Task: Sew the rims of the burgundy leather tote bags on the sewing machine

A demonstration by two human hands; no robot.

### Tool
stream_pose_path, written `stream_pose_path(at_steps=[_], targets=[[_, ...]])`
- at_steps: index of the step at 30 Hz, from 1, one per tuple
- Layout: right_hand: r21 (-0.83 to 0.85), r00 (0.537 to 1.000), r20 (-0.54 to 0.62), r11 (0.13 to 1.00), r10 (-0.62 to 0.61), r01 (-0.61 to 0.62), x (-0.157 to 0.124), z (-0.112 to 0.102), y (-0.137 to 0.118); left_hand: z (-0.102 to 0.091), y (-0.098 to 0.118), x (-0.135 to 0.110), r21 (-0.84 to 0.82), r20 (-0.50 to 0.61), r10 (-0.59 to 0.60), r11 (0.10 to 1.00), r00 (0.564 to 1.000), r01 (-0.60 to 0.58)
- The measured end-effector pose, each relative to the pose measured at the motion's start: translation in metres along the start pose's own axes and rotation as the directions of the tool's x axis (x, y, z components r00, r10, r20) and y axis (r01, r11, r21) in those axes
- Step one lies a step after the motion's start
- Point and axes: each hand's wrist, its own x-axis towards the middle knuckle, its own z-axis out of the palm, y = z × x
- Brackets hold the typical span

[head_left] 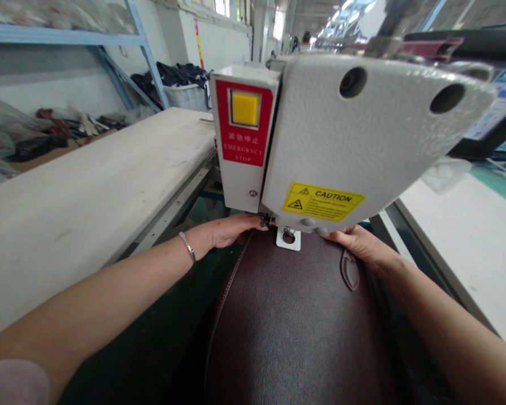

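**Flat-palmed at an industrial sewing station**

A dark maroon pebbled-leather piece [295,332] fills the lower centre of the frame, its upper edge fed under the machine. A raised piped seam [223,306] curves along its left side, and a small stitched leather loop [349,270] sits near its upper right.

Both hands lie open and flat on the leather, neither closed in a grip. The left hand [230,232], with a thin metal bangle [187,246] on its wrist, reaches from the left, its fingertips just beside the metal presser foot [265,221]. The right hand [354,244] comes in from the right, its fingers spread just beside a white metal needle plate [288,239].

Overhead, an off-white textured sewing machine head [362,135] carries a yellow caution label [324,201] and a red emergency stop panel [244,121] with a square yellow button [244,108]. A long cream table [80,191] runs along the left, and a white table [459,242] lies at right. A white basket of dark fabric [185,93] stands beyond, under a blue metal shelf [59,34] at upper left.
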Motion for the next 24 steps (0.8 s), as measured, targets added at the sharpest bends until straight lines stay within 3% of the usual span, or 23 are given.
stream_pose_path(at_steps=[7,17,24], targets=[[-0.047,0.999,0.012,0.998,-0.049,0.049,0.000,0.001,0.001,-0.001,0.001,-0.001,-0.015,0.109,-0.030,0.999,0.994,0.031],[-0.111,0.996,0.009,0.989,-0.093,0.093,0.000,-0.002,0.000,0.004,0.006,-0.007,0.066,0.203,0.038,0.996,0.978,-0.052],[-0.136,0.994,0.092,0.988,-0.065,0.077,-0.004,-0.007,-0.001,0.012,0.007,-0.019,0.170,0.043,-0.020,0.985,0.999,0.013]])
